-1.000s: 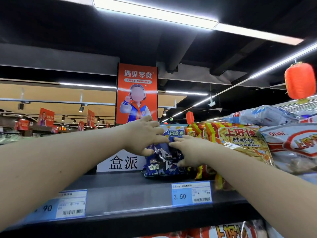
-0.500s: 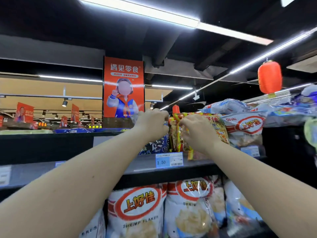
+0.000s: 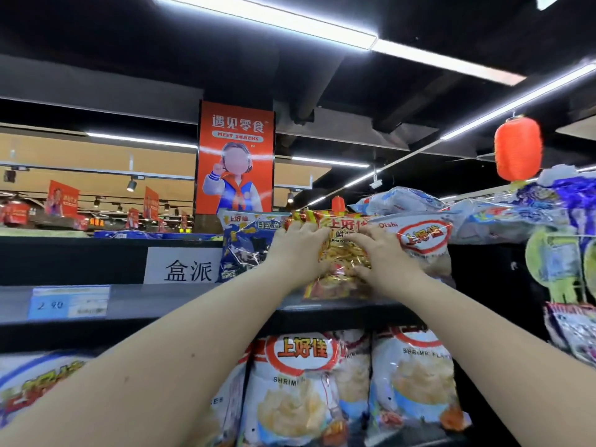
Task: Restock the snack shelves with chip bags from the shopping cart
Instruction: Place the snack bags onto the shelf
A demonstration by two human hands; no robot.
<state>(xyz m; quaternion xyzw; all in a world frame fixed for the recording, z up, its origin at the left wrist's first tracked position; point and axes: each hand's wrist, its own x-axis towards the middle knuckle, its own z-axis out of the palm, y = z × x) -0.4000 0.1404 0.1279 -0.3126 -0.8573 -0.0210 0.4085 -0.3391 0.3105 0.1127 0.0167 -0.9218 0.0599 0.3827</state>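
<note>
A yellow-and-red prawn cracker bag (image 3: 342, 253) stands on the top shelf (image 3: 167, 300). My left hand (image 3: 298, 248) presses on its left side and my right hand (image 3: 383, 253) on its right side, fingers spread over the front. A dark blue snack bag (image 3: 246, 245) stands upright just left of it, untouched. A white Oishi bag with a red oval (image 3: 425, 240) leans against the cracker bag's right side. The shopping cart is out of view.
White shrimp flakes bags (image 3: 300, 388) fill the shelf below. More bags (image 3: 400, 201) lie piled on top at the right. A white sign with black characters (image 3: 183, 266) and a price tag (image 3: 67, 301) sit at the left. Hanging packets (image 3: 558, 262) are at far right.
Both hands have left the dark blue bag and shifted right onto the yellow-and-red cracker bag. The view has pulled back and then moved closer to the shelf again.
</note>
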